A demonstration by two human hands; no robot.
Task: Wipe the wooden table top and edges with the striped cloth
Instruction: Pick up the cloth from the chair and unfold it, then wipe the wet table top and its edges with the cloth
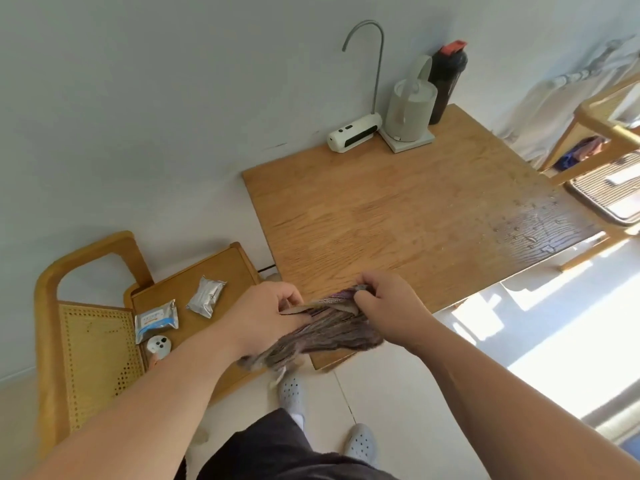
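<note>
The person is standing at the near corner of the square, light-brown wooden table (398,216) and is holding the purple-and-grey striped cloth (329,334) bunched between 2 hands, right over that corner. The left hand (266,317) is closing its fingers on the cloth's near end, while the right hand (388,303) is pinching the far end between thumb and fingertips; both are gripping it firmly, probably to fold or regather it into a pad that suits wiping. The cloth is hanging partly past the table edge, so the edge looks like the likely place to begin.

The white kettle (410,110), the black bottle with a red lid (446,81) and the white dispenser with a curved grey spout (355,135) are sitting along the far side by the wall, leaving most of the top open. 2 foil packets (206,296) are lying on the wooden chair seat (221,271) to the left, clear of the wiping area.
</note>
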